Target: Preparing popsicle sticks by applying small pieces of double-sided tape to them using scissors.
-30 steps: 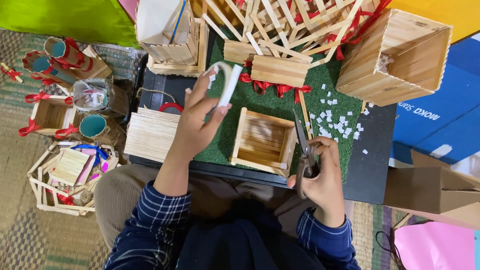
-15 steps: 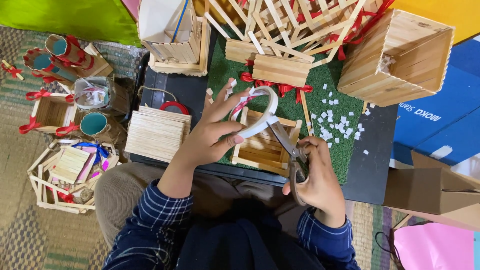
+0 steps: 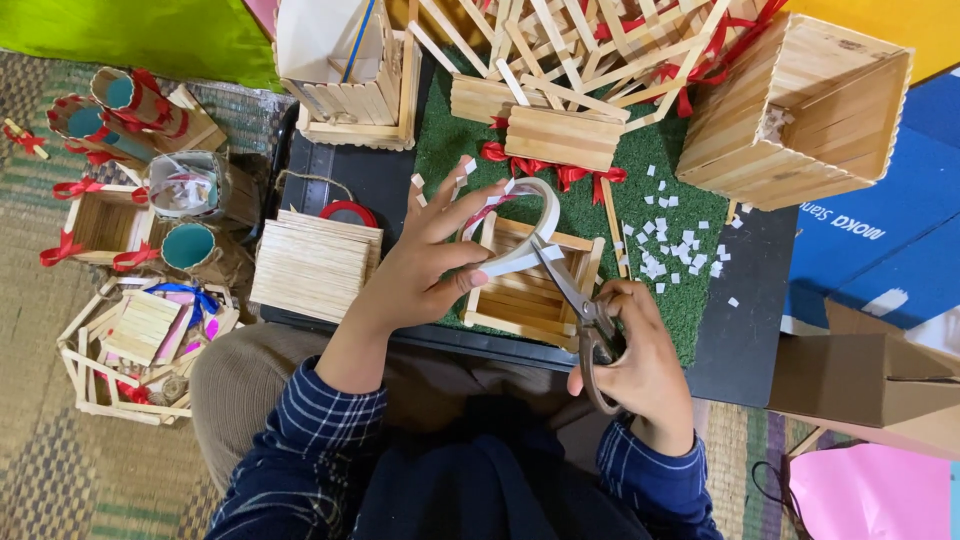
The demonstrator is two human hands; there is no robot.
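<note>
Black board (image 3: pixel 745 330) under green turf (image 3: pixel 600 215)

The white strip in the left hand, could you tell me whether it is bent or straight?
Bent: the white strip curves into a loop above the left hand, its end at the scissors in the right hand.

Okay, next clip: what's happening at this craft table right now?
A person is cutting a white strip bent into a loop. The left hand holds the strip over a small open box of craft sticks, while the right hand works scissors whose blades meet the strip's lower end. Small white snippets lie scattered on the green mat. More stick boxes and a flat stick panel sit around them.
</note>
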